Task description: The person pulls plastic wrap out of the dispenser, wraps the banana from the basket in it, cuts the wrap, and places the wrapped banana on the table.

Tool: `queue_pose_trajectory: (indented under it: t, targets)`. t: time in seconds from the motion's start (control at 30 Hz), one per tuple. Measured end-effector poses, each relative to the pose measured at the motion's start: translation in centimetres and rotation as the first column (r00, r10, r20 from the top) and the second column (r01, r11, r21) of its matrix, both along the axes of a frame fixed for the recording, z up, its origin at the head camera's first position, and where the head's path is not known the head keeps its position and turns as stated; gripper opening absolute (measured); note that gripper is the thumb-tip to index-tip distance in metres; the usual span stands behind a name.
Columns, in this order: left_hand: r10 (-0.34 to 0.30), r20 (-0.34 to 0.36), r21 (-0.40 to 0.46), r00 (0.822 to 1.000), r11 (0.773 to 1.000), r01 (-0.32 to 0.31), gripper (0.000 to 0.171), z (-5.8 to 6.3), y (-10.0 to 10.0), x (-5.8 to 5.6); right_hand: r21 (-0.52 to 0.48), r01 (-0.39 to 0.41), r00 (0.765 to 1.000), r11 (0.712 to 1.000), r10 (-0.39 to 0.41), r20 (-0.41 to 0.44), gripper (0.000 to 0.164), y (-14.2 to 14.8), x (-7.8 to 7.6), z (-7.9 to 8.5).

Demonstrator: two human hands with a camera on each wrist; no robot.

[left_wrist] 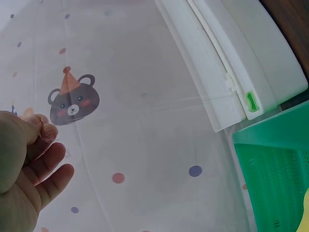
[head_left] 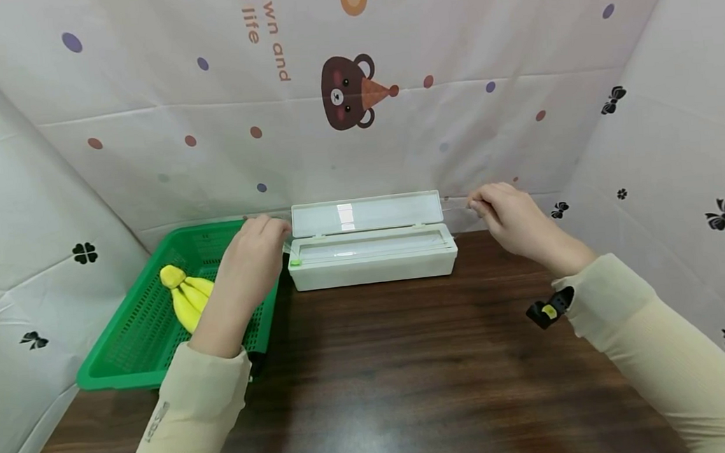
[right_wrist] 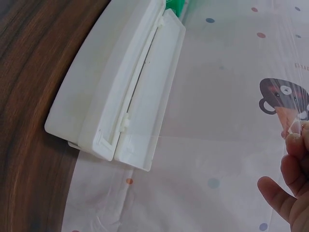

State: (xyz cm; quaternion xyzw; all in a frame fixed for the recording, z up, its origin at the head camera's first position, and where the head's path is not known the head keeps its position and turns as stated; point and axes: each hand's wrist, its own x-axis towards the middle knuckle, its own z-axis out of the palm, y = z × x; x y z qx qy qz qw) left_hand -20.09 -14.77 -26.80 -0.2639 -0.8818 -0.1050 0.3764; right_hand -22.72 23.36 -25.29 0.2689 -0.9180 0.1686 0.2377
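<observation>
Out in front, a white cling film dispenser [head_left: 374,269] has its lid [head_left: 393,212] raised and leaning back. A green tab [left_wrist: 251,102] sits at the dispenser's left end. My left hand [head_left: 252,254], near that end and above the basket, pinches an edge of clear plastic film between thumb and forefinger. Beyond the right end, my right hand [head_left: 510,220] pinches the film [right_wrist: 291,46] too. In the right wrist view its wrinkles catch the light. Being transparent, the film is faint in the head view, and its full outline cannot be made out.
A green plastic basket [head_left: 121,381] stands on the left, holding a bunch of yellow bananas [head_left: 187,295], partly hidden by my left forearm. The dark wooden table [head_left: 372,366] extends toward me. Patterned white sheeting [head_left: 481,29] encloses the back and sides.
</observation>
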Motion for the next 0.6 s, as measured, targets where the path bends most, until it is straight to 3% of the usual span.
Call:
queue_pose_trajectory:
  t: [0.3, 0.6]
  targets:
    - [-0.033, -0.033, 0.006, 0.999, 0.999, 0.033, 0.007, -0.4, -0.2, 0.6, -0.008, -0.032, 0.997, 0.999, 0.031, -0.065, 0.013, 0.2, 0.5, -0.4]
    - [-0.044, -0.046, -0.009, 0.998, 0.999, 0.044, 0.008, -0.7, -0.4, 1.2, -0.005, -0.054, 0.997, 0.999, 0.053, -0.059, 0.013, 0.4, 1.2, -0.6]
